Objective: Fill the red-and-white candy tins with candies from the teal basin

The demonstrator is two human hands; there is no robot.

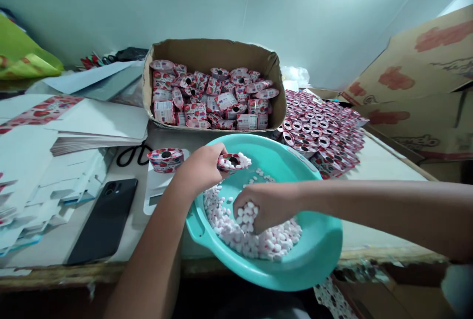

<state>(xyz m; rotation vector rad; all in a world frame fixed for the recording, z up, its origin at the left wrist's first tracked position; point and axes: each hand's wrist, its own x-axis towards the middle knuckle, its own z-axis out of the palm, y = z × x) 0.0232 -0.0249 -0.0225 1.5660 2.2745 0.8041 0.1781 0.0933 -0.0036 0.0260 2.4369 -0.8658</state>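
Observation:
A teal plastic basin (pixel 314 255) at the table's front edge holds a heap of small pink and white candies (pixel 258 242). My left hand (pixel 201 166) is closed round a small red strawberry-print box (pixel 232 161) held over the basin, with candies heaped on its top. My right hand (pixel 260 205) is closed on a handful of candies, down in the heap. Another filled small box (pixel 165 159) stands on a white sheet left of the basin.
A cardboard carton (pixel 214 53) of finished small boxes stands behind the basin. A pile of flat printed box blanks (pixel 325 131) lies at right, white sheets (pixel 96 126) at left. A black phone (pixel 105 220) and scissors (pixel 131 154) lie near my left arm. Large cartons (pixel 424 72) lean at right.

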